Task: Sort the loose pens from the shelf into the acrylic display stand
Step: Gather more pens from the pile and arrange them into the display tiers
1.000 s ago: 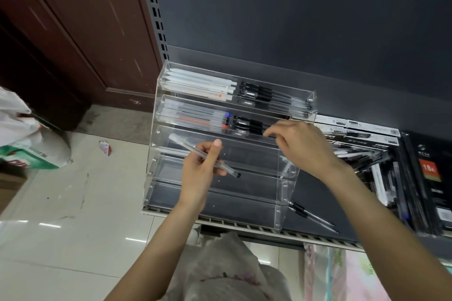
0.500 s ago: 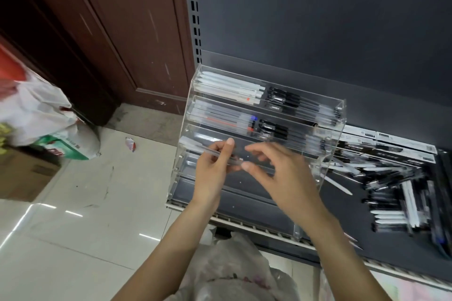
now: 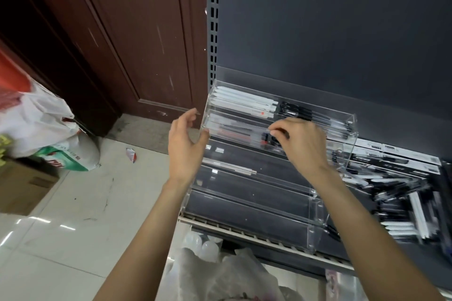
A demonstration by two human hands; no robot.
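A single head-worn wide-angle view looks forward and steeply down, close over the acrylic display stand [image 3: 269,178] on the shelf [image 3: 244,230]. Both forearms enter from the bottom edge. The floor [image 3: 73,215] fills the left side, the shelf's back panel [image 3: 330,32] the upper right.

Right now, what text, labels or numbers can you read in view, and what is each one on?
No text reads clearly in this frame.
Green and white bag on the floor: red lettering, cut off and blurred, unreadable.
Flat pen boxes on the shelf right of the acrylic display stand: white labels, print too small.
Pens in the stand: no legible markings.
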